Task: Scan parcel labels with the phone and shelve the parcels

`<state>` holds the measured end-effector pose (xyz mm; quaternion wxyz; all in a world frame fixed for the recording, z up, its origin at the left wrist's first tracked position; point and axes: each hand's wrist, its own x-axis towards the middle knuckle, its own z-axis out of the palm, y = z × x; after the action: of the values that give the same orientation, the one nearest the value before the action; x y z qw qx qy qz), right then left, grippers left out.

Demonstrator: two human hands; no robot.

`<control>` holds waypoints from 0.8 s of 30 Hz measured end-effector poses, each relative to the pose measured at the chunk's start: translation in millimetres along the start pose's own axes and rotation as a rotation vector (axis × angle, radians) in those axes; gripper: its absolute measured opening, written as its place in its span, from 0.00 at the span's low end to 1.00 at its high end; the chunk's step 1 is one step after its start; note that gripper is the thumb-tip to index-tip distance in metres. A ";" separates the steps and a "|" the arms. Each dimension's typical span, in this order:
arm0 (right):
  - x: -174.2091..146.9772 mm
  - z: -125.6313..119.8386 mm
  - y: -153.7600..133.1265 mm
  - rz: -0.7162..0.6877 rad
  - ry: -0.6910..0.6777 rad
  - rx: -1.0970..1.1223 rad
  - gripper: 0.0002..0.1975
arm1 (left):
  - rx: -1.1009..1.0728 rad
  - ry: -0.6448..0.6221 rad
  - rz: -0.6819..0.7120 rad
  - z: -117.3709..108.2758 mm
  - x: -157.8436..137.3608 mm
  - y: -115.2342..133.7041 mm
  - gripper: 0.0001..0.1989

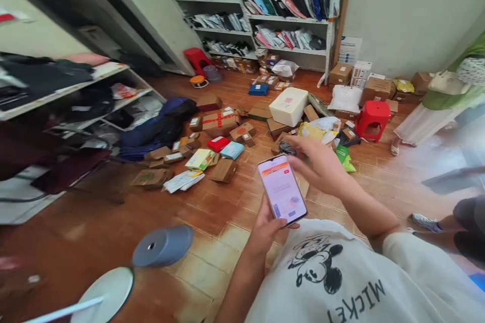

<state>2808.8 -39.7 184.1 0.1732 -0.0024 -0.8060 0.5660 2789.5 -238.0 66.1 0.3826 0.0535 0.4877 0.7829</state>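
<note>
Pinkish-white light fills the screen of a slim, dark-edged rectangular smartphone point(282, 192), which is held in the left hand point(270, 218) in front of the white printed T-shirt point(364, 272). That hand is curled around the phone's near end, thumb at the lower edge. The phone's long axis slants from far left to near right; it lies to the left and near side of the right hand point(316, 159), whose fingers reach leftward just beside its far right corner. A small black object point(287, 148) shows at those fingertips; whether they pinch it or it lies beyond, I cannot tell. Counted: one phone, one such black object, one white blocky foam box point(289, 106) farther off, one bright red flat packet point(219, 143) and one light-blue flat packet point(232, 150) to the left. Two red plastic stools stand out, one far left point(197, 60), one right point(373, 118). Brown cardboard parcels point(220, 122) crowd the reddish-brown floor point(113, 234), too many and overlapped to count.
</note>
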 end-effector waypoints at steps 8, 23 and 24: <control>-48.6 41.7 114.6 0.323 -0.136 0.500 0.42 | 0.028 -0.003 -0.017 -0.3 12.3 5.1 0.44; -62.3 58.1 104.0 0.361 -0.063 0.574 0.29 | -0.003 -0.023 -0.100 -6.3 23.1 -5.7 0.51; -62.8 58.1 104.7 0.364 -0.062 0.578 0.28 | 0.009 -0.019 -0.100 -5.5 22.0 -4.1 0.51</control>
<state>2831.3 -67.6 53.7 0.0382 -0.0797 -0.6036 0.7924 2773.8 -226.7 53.5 0.4256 0.0384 0.4898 0.7599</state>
